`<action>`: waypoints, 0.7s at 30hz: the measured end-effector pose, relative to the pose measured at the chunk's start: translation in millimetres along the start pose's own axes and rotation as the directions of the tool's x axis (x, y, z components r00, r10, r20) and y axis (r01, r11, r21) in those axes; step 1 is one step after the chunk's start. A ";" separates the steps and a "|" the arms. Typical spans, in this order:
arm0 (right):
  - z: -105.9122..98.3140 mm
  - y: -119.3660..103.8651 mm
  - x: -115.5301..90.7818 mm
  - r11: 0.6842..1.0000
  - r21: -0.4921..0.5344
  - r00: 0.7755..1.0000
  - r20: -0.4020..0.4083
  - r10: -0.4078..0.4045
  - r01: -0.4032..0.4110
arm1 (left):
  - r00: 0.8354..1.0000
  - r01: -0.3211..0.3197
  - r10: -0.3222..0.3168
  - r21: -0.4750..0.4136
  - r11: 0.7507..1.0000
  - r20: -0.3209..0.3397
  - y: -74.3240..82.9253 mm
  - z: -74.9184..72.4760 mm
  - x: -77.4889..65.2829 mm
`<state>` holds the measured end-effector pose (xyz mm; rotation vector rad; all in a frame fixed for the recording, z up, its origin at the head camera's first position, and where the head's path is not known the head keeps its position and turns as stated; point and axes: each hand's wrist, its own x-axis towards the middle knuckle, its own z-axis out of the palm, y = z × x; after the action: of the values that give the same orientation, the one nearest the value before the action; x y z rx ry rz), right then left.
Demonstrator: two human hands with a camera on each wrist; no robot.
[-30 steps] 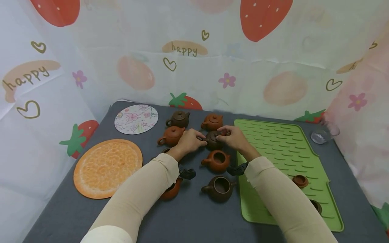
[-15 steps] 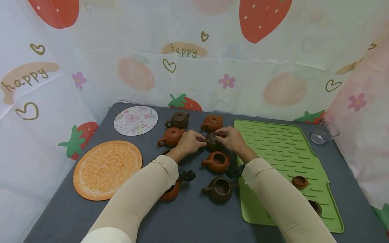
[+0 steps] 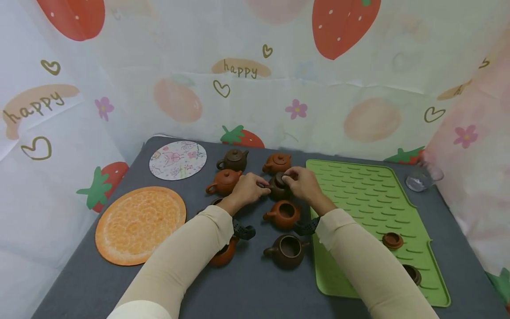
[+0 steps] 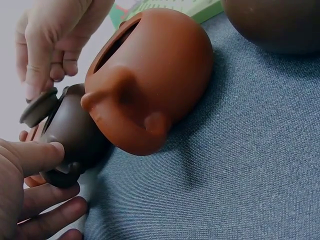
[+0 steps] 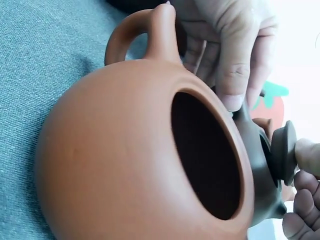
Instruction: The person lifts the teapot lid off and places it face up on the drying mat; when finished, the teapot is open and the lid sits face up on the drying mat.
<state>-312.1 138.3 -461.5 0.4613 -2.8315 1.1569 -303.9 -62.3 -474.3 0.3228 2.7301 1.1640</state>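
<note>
A small dark brown teapot [image 3: 277, 191] stands on the grey cloth between both hands. My left hand [image 3: 249, 189] pinches its handle between thumb and fingers. With thumb and fingertips my right hand [image 3: 304, 184] grips the teapot's lid [image 5: 283, 152], which is raised and tilted over the opening; a dark gap shows beneath it in both wrist views. Just nearer to me is a lidless orange-brown teapot [image 3: 283, 215], its round mouth facing up, large in the right wrist view. Behind the dark teapot sits a lidded orange teapot [image 3: 277, 163].
A lidless dark teapot [image 3: 288, 251] stands in front. More teapots line the left column, including a lidded orange one [image 3: 225, 181], partly behind my left arm. On the green mat [image 3: 358, 186] lie two upturned lids [image 3: 392, 240]. An orange disc [image 3: 141, 226] lies left; a glass [image 3: 422, 177] stands right.
My right hand has lifted the dark teapot's lid, which sat on the opening earlier and is now tilted above it. My left hand keeps its hold on the handle.
</note>
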 end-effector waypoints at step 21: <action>-8.4 2.9 -0.9 0.722 0.636 0.956 0.095 0.277 -0.272 | 1.000 0.008 -0.008 -0.036 0.999 -0.001 -1.5 0.7 -0.2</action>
<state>-312.6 146.4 -457.5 0.0326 -2.4632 2.2007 -303.8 -62.9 -475.8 0.3064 2.7050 1.2100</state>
